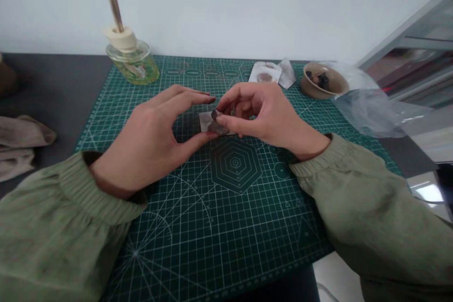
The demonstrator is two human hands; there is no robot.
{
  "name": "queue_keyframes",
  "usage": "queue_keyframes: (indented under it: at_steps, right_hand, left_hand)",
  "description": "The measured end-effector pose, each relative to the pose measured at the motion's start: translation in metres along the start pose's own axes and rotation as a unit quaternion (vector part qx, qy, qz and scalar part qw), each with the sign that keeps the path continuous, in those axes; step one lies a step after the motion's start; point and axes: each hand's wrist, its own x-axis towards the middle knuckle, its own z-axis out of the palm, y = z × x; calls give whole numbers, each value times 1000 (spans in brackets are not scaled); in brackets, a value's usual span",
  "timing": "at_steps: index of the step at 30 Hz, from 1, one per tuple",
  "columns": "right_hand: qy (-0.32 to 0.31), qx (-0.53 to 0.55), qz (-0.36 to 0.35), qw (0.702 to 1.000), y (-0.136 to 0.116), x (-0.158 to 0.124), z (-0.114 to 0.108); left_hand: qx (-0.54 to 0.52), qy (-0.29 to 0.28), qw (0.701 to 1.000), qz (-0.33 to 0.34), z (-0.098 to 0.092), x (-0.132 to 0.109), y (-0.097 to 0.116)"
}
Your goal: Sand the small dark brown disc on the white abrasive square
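Note:
Between my two hands, a small white paper piece (205, 120) with a greyish smudged area lies on the green cutting mat (184, 226). My right hand (260, 111) pinches a small dark lump (214, 114) between thumb and fingers, just over the paper. The lump's kind does not show. On the other side, my left hand (155, 127) has its fingers stretched forward and apart from the thumb. The left thumb tip meets the paper's near edge, and the fingertips look darkened.
A reed diffuser bottle (138, 63) stands at the back left. Stained white papers (264, 73) lie behind my right hand, beside a beige bowl (318, 87) with dark pieces. Clear plastic (375, 108) is at right, brownish cloth (23, 137) at left.

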Motion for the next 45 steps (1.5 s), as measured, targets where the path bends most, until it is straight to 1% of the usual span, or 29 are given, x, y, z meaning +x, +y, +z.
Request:
queue_keyframes:
  at_steps: [2,5,8,11,15,18,25,29,32,34,36,38,39,41,43,45]
  right_hand:
    - [-17,72,14,997,-2,1,-1]
    - [-49,149,19,987,-6,2,-2]
    - [-75,188,17,979,-9,1,-2]
    - [-89,216,11,972,-10,-1,-1]
    - [-94,235,4,967,-8,-3,-1]
    - [-96,244,-14,965,-6,-4,-1]
    - [-70,225,-16,972,-5,-5,5]
    - [-46,210,-24,976,-6,-6,9]
    - [2,165,-66,984,-7,-6,12]
    - [57,106,-123,985,-8,-7,13]
    - [127,22,-206,970,-9,-8,14]
    - [170,-67,-285,941,-11,-9,13]
    - [171,-100,-314,928,-12,-10,13]
    - [143,-140,-346,917,-12,-12,10]
    - [116,-133,-361,916,-12,-13,9]
    - [124,-105,-363,918,-11,-13,7]
  left_hand:
    - [-8,43,999,5,-4,-1,9]
    - [-11,61,998,3,-7,-4,18]
    - [-15,86,996,11,-7,-8,20]
    - [-23,117,992,36,-5,-10,17]
    - [-26,135,988,71,-5,-9,19]
    - [-26,153,983,98,-7,-9,22]
    - [-1,137,981,135,-11,-12,23]
    - [7,139,983,123,-9,-13,22]
    - [-16,159,978,133,-6,-13,20]
    - [-31,170,975,139,-6,-12,18]
    - [-37,169,975,136,-6,-12,17]
    - [-43,166,977,130,-6,-12,17]
    - [-46,165,977,125,-6,-12,17]
    - [-51,166,979,110,-5,-12,17]
    - [-52,168,980,98,-5,-12,17]
    - [-48,171,979,100,-4,-11,16]
